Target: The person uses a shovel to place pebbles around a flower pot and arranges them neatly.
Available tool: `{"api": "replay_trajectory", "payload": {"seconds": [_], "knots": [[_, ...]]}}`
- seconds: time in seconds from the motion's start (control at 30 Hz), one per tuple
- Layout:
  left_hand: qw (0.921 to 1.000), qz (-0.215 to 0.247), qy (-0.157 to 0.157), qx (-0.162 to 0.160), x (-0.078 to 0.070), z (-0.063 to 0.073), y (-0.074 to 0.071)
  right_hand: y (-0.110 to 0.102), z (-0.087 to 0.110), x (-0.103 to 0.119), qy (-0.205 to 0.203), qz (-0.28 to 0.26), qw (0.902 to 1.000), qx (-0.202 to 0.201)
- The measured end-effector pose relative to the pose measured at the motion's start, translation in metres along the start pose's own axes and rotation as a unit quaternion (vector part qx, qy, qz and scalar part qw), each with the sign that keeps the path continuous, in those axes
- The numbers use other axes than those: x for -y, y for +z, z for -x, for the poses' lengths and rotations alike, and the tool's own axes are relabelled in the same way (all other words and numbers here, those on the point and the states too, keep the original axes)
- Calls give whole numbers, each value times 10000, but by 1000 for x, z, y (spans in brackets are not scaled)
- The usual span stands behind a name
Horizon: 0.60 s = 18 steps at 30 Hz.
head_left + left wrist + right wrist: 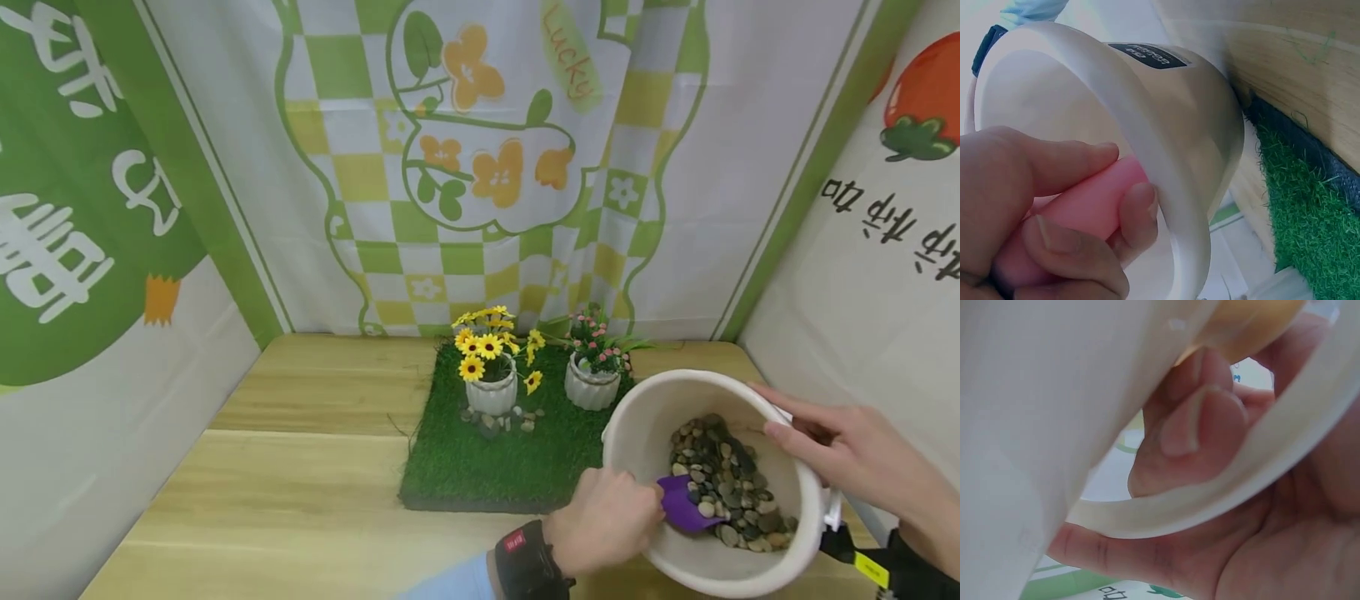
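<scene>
At the right of the head view, a white bucket [651,429] is tilted so that its mouth faces the camera. Grey and brown pebbles [723,475] lie inside it. My left hand [609,517] grips a small shovel whose purple blade [681,506] is among the pebbles. Its pink handle [1094,194] shows between curled fingers in the left wrist view. At the bucket's right side, my right hand [855,450] holds the rim. The right wrist view shows its fingers [1210,428] curled about the bucket beside a curved white handle [1141,520].
A square of artificial grass [517,467] lies on the wooden table [300,492]. On it stand a white pot [492,395] of yellow flowers, with several pebbles [491,423] before it, and another pot [591,386] with pink flowers. A printed curtain [510,275] hangs behind.
</scene>
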<state>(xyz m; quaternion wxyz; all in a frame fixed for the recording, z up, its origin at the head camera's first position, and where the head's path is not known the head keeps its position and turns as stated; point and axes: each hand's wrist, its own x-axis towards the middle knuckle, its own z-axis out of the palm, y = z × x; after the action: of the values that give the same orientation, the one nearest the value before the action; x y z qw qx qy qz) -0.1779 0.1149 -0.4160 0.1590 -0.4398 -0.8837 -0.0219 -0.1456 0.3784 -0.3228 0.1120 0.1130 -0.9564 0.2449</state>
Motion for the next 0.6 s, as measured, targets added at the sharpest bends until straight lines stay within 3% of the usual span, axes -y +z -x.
{"api": "replay_trajectory", "payload": {"seconds": [0.3,0.6], "knots": [[9998,-27,-47,-183,-4,-10,1,-3,0,2,147,-3,9999,59],[9999,60,-115,-13,-4,-12,3,1,0,-2,107,242,9996,-31]]}}
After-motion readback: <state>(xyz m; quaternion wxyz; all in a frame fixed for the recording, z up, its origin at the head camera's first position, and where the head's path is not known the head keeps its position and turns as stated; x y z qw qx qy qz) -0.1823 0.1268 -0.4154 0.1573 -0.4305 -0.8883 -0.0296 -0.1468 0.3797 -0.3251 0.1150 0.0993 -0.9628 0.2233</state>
